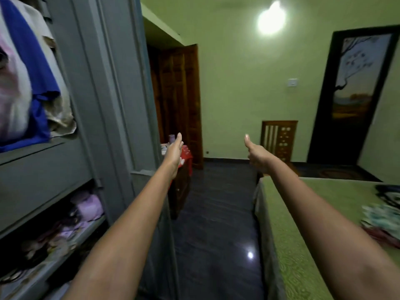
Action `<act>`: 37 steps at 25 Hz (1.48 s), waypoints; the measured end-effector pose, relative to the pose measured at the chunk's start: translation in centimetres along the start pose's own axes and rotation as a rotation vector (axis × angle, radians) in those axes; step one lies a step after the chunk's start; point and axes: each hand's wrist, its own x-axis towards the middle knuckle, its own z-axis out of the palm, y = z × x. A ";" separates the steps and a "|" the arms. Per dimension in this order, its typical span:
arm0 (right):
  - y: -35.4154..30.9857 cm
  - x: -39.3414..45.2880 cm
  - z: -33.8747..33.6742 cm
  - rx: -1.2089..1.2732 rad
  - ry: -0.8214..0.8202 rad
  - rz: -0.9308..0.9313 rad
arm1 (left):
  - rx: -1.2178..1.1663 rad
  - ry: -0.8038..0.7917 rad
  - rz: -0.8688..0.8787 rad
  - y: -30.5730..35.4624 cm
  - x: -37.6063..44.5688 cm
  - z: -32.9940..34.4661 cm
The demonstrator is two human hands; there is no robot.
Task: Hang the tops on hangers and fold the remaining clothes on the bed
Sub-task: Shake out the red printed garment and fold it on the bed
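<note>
Both my hands reach out empty: left hand (174, 148) fingers straight, right hand (256, 153) loosely curled; the clothes (383, 215) lie lower right, nearer my right.

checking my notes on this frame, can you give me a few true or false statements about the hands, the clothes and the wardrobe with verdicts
1. Both hands hold a hanger. False: the left hand and right hand are stretched forward and hold nothing.
2. Clothes lie on the bed at the right edge of the view. True: a blurred pile of clothes rests there.
3. A blue garment hangs in the wardrobe on the left. True.
4. The bed cover is red. False: it is green.
5. The right hand touches the pile of clothes. False: it is held out in the air, apart from it.
</note>
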 end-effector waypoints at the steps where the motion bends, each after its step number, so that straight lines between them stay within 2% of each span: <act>1: 0.6 0.0 -1.3 0.039 0.015 0.019 | 0.005 -0.034 -0.005 -0.1 0.0 1.0; 8: 2.3 2.2 -4.7 0.148 0.029 0.031 | 0.009 -0.104 0.013 -0.4 4.1 4.7; 15: 4.2 12.1 -7.1 0.093 0.029 0.033 | 0.044 -0.123 0.016 -3.1 14.1 8.7; 22: 5.2 29.8 -12.6 0.081 -0.008 -0.010 | 0.002 -0.085 0.037 -5.0 31.0 16.4; 29: 5.4 48.4 -16.2 0.134 0.125 -0.064 | 0.007 -0.091 0.058 -7.6 47.7 22.8; 37: 6.7 69.8 -19.6 0.104 0.163 -0.063 | 0.037 -0.146 0.066 -11.5 71.9 27.8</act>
